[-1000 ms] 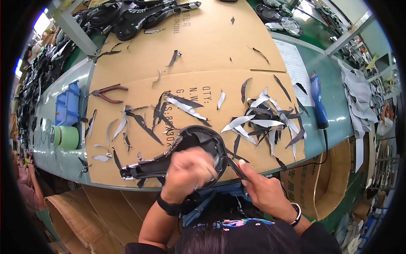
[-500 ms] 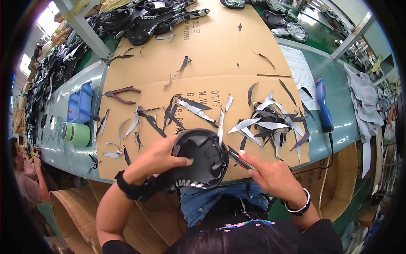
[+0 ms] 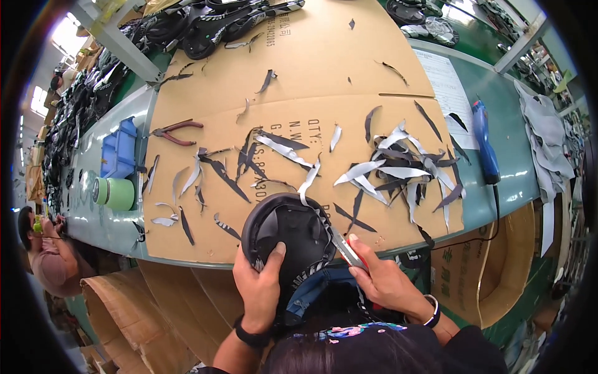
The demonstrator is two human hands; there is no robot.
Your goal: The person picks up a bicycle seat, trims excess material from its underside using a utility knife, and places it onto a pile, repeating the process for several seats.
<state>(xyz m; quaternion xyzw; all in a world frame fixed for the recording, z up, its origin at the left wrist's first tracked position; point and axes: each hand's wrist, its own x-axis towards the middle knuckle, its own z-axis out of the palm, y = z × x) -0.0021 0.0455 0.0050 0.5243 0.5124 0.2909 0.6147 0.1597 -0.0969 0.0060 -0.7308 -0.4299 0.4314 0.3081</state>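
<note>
My left hand [image 3: 260, 287] grips a black, rounded moulded piece [image 3: 293, 227] at its near left side, thumb on the inner face and fingers beneath. The piece is tilted at the table's near edge, and its lower part hangs toward my lap. In my right hand [image 3: 385, 280] is a utility knife [image 3: 346, 250] with a grey and red body, its front end against the right rim of the piece. A pale, narrow strip [image 3: 309, 178] rises from the upper rim, apparently still joined there. Dark and pale offcuts [image 3: 398, 171] lie scattered and heaped beyond.
Cardboard [image 3: 324, 68] covers the table's middle. Red-handled nippers [image 3: 179, 132], a blue bin [image 3: 118, 149] and a green cylinder [image 3: 118, 194] stand left. At right are a corded blue tool [image 3: 484, 140] and grey fabric [image 3: 542, 137]. Black pieces [image 3: 205, 37] are piled at the back; another person [image 3: 56, 258] is far left.
My left hand has moved to the near side of the piece, which has turned. The knife has come nearer to me along the right rim. The pale strip's free end has shifted left.
</note>
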